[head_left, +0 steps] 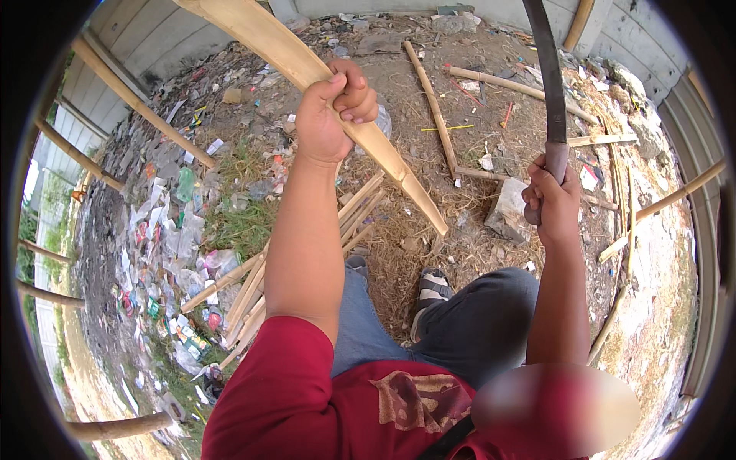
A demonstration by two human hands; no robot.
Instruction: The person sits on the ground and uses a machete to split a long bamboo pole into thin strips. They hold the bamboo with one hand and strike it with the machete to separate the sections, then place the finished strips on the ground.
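1. A blur hides part of the red cloth shirt [295,391].
2. The left hand [337,115] clamps one long, pale split-bamboo strip [376,144] between thumb and fingers, aslant above the ground — upper end cut off.
3. The right hand's [550,198] fingers curl round the brown handle of one dark-bladed machete [553,88] — tip cut off.
4. The left forearm partly covers slender, pale bamboo sticks [247,303], too overlapped to count.
5. One rough grey block [509,211] lies beyond.
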